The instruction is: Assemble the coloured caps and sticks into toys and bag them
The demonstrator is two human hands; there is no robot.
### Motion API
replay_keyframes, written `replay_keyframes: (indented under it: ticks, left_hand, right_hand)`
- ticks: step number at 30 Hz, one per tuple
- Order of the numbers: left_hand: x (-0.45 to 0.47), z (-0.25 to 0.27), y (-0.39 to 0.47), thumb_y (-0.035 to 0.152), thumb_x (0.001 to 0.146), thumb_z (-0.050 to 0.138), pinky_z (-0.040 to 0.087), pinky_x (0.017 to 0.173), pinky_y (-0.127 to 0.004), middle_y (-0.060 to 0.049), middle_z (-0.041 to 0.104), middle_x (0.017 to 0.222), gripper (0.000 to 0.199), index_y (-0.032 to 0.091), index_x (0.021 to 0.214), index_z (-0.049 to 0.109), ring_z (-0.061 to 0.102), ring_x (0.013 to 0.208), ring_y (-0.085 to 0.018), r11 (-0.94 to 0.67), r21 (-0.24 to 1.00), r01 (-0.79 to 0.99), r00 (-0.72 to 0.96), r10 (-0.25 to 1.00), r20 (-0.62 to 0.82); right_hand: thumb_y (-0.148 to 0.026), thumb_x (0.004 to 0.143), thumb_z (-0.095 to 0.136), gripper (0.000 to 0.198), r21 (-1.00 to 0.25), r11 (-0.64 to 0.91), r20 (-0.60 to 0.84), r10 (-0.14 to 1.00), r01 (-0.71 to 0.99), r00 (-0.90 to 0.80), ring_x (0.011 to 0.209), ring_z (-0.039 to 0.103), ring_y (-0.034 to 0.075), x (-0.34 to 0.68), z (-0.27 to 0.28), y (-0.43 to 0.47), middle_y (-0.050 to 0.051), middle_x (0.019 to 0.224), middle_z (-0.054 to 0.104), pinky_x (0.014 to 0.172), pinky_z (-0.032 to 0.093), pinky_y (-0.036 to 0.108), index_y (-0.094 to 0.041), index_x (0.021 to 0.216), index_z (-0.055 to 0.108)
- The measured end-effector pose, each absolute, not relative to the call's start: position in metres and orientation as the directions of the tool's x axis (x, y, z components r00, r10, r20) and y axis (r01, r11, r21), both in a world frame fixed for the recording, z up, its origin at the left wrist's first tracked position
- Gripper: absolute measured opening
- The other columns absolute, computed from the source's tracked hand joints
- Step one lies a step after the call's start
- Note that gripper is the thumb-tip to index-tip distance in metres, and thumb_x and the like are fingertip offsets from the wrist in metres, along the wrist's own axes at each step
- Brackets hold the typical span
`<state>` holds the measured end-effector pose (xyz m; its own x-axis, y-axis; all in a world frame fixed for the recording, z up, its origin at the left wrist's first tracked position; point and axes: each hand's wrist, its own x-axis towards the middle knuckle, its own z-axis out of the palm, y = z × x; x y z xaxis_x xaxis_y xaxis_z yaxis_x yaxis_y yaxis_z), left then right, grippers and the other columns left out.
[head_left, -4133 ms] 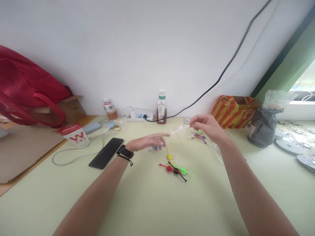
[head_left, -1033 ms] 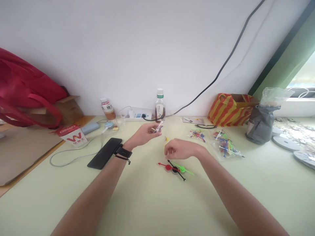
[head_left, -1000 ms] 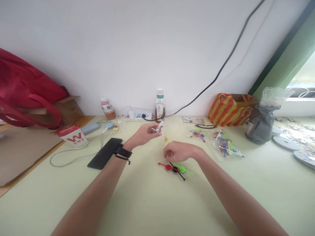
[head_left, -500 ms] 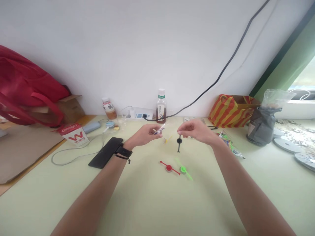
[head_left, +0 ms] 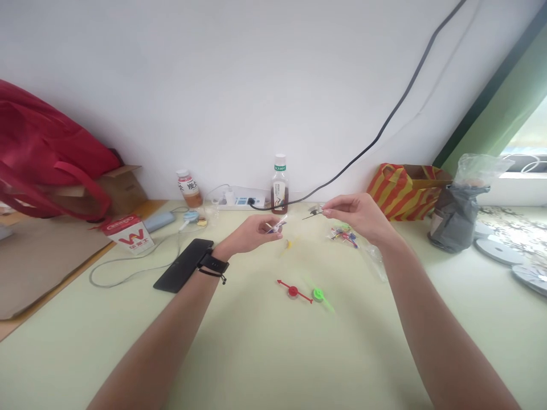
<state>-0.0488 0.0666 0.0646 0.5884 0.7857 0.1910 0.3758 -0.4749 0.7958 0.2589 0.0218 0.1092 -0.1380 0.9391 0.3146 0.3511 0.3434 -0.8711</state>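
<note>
Black arrow (head_left: 315, 212) is above the worktop (head_left: 256, 353), one end pinched in your right hand (head_left: 356, 215). Your left hand (head_left: 254, 233) grips small arrows (head_left: 277, 226), count unclear. Judged light, stiff plastic; thin shaft may snap, so hold near its middle. Red arrow (head_left: 293, 291) and green arrow (head_left: 318, 294) lie nearer you. Worktop: pale green, looks smooth. Room: white wall (head_left: 213, 85) behind, window (head_left: 530, 136) at right.

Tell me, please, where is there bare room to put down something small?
The widest bare patch lies in front of the red arrow and green arrow, between left forearm and right forearm. Another lies left of the left forearm, in front of the black phone. It is crowded around the right hand: coloured pieces, striped bag.
</note>
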Motion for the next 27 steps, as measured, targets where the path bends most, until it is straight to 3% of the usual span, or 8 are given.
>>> replay_keyframes:
  ticks: [7, 13, 24, 27]
  left_hand:
    - [-0.046, 0.069, 0.063, 0.047, 0.086, 0.075, 0.052, 0.076, -0.03, -0.006, 0.073, 0.105, 0.051, 0.021, 0.129, 0.069, 0.066, 0.088, -0.02, -0.449, 0.813, 0.37, 0.603, 0.782, 0.157]
    - [-0.043, 0.066, 0.063, 0.048, 0.086, 0.075, 0.053, 0.08, -0.032, -0.007, 0.073, 0.107, 0.054, 0.021, 0.132, 0.068, 0.067, 0.089, -0.021, -0.44, 0.831, 0.341, 0.601, 0.782, 0.168]
    - [-0.044, 0.063, 0.065, 0.046, 0.086, 0.076, 0.053, 0.08, -0.032, -0.007, 0.072, 0.107, 0.053, 0.022, 0.132, 0.068, 0.067, 0.09, -0.02, -0.428, 0.847, 0.315, 0.618, 0.77, 0.16]
    - [-0.043, 0.064, 0.063, 0.045, 0.086, 0.076, 0.053, 0.079, -0.031, -0.006, 0.071, 0.104, 0.047, 0.02, 0.126, 0.07, 0.066, 0.087, -0.019, -0.437, 0.844, 0.31, 0.622, 0.765, 0.167]
  right_hand:
    - [-0.035, 0.086, 0.072, 0.017, -0.783, 0.439, 0.376, 0.898, 0.44, -0.227, 0.094, 0.074, 0.025, 0.25, 0.104, 0.025, 0.007, 0.099, 0.079, 0.08, 0.058, 0.034, -0.02, 0.091, 0.078]
    - [-0.02, 0.085, 0.065, 0.013, -0.698, 0.52, 0.459, 0.853, 0.492, -0.25, 0.091, 0.074, 0.022, 0.236, 0.093, 0.031, 0.005, 0.097, 0.079, 0.083, 0.059, 0.033, -0.02, 0.089, 0.077]
    - [-0.016, 0.079, 0.065, 0.014, -0.673, 0.549, 0.592, 0.801, 0.496, -0.083, 0.088, 0.074, 0.023, 0.244, 0.099, 0.03, 0.006, 0.089, 0.079, 0.084, 0.058, 0.035, -0.019, 0.085, 0.077]
    - [-0.016, 0.079, 0.064, 0.015, -0.677, 0.567, 0.593, 0.798, 0.47, -0.108, 0.089, 0.074, 0.023, 0.24, 0.1, 0.028, 0.006, 0.089, 0.078, 0.083, 0.058, 0.033, -0.019, 0.085, 0.077]
